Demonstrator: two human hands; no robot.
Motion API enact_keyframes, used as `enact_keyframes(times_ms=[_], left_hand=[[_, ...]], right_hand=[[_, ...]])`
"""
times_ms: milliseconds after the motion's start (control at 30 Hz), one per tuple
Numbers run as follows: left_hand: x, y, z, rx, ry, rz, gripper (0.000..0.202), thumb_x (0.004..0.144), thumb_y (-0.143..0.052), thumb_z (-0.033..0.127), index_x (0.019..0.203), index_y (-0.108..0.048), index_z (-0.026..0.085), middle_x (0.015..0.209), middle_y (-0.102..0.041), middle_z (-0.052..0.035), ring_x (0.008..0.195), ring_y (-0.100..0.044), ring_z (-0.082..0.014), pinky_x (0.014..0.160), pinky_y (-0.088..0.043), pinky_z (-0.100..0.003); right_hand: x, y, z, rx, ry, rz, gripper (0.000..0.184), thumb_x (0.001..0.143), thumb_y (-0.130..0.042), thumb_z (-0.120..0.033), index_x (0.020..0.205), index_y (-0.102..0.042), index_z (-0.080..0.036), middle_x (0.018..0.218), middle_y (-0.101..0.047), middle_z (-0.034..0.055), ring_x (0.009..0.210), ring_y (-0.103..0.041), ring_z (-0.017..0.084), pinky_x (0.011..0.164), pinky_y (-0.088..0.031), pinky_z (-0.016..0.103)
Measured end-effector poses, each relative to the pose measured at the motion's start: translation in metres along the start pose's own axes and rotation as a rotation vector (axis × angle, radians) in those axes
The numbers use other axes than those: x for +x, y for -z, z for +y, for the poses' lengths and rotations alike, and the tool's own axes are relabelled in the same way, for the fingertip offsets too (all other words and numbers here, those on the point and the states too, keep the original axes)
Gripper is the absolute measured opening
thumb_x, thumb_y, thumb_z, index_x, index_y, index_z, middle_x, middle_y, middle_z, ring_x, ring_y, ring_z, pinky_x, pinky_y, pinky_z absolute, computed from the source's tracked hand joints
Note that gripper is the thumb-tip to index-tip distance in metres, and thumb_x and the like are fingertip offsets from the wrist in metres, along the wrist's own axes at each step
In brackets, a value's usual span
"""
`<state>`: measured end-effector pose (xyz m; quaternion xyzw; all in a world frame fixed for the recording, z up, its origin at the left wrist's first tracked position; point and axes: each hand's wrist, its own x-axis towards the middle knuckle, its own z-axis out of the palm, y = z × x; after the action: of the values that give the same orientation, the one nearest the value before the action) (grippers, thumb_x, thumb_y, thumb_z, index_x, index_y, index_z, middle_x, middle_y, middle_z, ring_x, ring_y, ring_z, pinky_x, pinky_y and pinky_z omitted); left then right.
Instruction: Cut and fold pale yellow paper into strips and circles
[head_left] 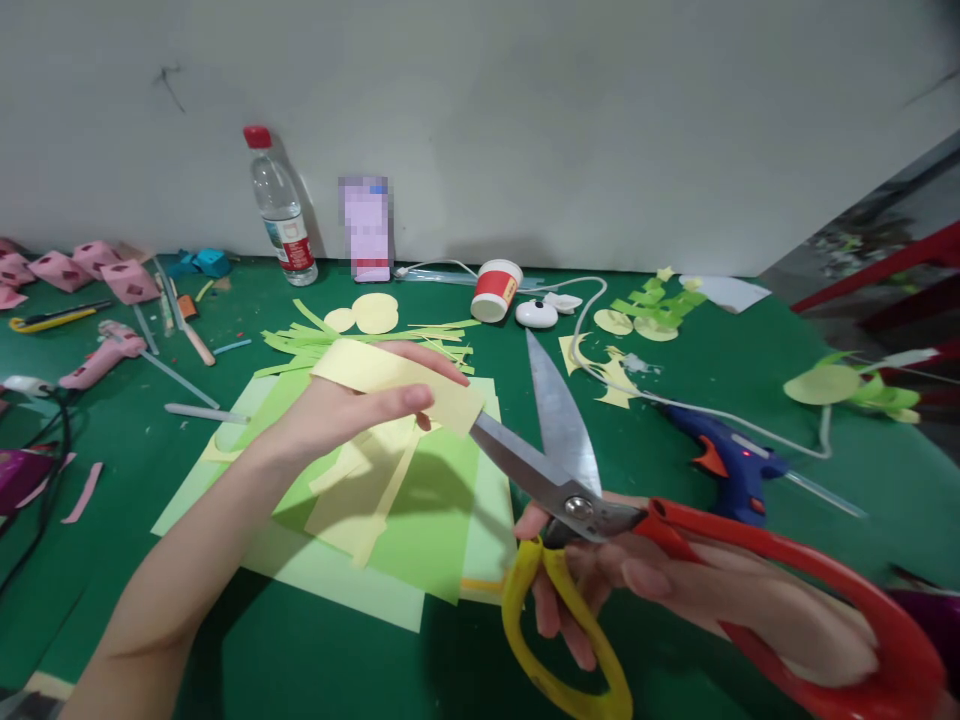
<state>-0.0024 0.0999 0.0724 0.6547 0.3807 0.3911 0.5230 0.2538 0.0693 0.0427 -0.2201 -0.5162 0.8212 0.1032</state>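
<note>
My left hand (pixel 341 405) pinches a pale yellow paper strip (pixel 450 398) and holds it up over the table. My right hand (pixel 720 595) grips a pair of large scissors (pixel 566 470) with one red and one yellow handle. The blades are spread apart, and the lower blade touches the right end of the strip. Under the strip lie light green paper sheets (pixel 442 520) with cut yellow paper pieces (pixel 360 500) on them.
A green table (pixel 150 600) carries a blue glue gun (pixel 724 455) with a white cord, a pink glue gun (pixel 101 360), a water bottle (pixel 281 210), a red-and-white paper cup (pixel 495 290), yellow paper circles (pixel 371 313), green strips, pink folded boxes (pixel 90 265) and a phone (pixel 367 228) against the wall.
</note>
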Motion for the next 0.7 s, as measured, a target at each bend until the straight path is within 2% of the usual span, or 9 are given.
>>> enact_keyframes(times_ms=[133,233,433,533,700], left_hand=[[-0.001,-0.001,-0.004,0.039,-0.004,-0.019,0.038,0.076,-0.052,0.052,0.088,-0.066,0.019,0.094,-0.064,-0.0051,0.084,-0.059,-0.017,0.07,-0.047,-0.022],[-0.002,-0.006,0.0,0.112,0.03,-0.029,0.04,0.078,-0.048,0.053,0.086,-0.068,0.019,0.092,-0.066,-0.0038,0.082,-0.059,-0.0152,0.068,-0.046,-0.02],[-0.004,-0.02,0.011,0.051,0.169,-0.01,0.016,0.073,-0.063,0.034,0.078,-0.068,0.02,0.082,-0.067,0.0014,0.07,-0.06,-0.01,0.056,-0.046,-0.014],[-0.004,-0.024,0.012,0.023,0.232,0.007,0.013,0.069,-0.067,0.03,0.078,-0.067,0.02,0.076,-0.067,0.0018,0.065,-0.06,-0.0092,0.052,-0.045,-0.014],[-0.005,-0.022,0.011,0.007,0.284,0.013,0.007,0.066,-0.069,0.022,0.07,-0.068,0.016,0.07,-0.068,-0.0003,0.061,-0.061,-0.0106,0.054,-0.048,-0.017]], right_hand=[[0.0,-0.004,-0.007,0.118,0.017,-0.047,0.027,0.084,-0.046,-0.039,0.108,-0.053,-0.029,0.093,-0.061,0.0037,0.077,-0.059,0.015,0.074,-0.044,0.031],[0.0,-0.007,-0.009,0.141,-0.015,-0.041,0.028,0.083,-0.049,-0.039,0.11,-0.053,-0.032,0.09,-0.061,0.0009,0.078,-0.058,0.014,0.075,-0.044,0.029],[0.0,-0.012,-0.01,0.114,-0.051,0.025,0.027,0.081,-0.048,-0.043,0.104,-0.055,-0.032,0.09,-0.06,0.0017,0.08,-0.057,0.017,0.077,-0.044,0.033],[0.001,-0.014,-0.009,0.095,-0.053,0.043,0.024,0.083,-0.046,-0.042,0.102,-0.055,-0.031,0.091,-0.058,0.0029,0.081,-0.056,0.018,0.079,-0.043,0.035],[0.003,-0.008,0.004,0.095,0.055,0.042,0.03,0.086,-0.04,-0.04,0.111,-0.051,-0.029,0.089,-0.06,0.0048,0.077,-0.057,0.019,0.075,-0.043,0.037]])
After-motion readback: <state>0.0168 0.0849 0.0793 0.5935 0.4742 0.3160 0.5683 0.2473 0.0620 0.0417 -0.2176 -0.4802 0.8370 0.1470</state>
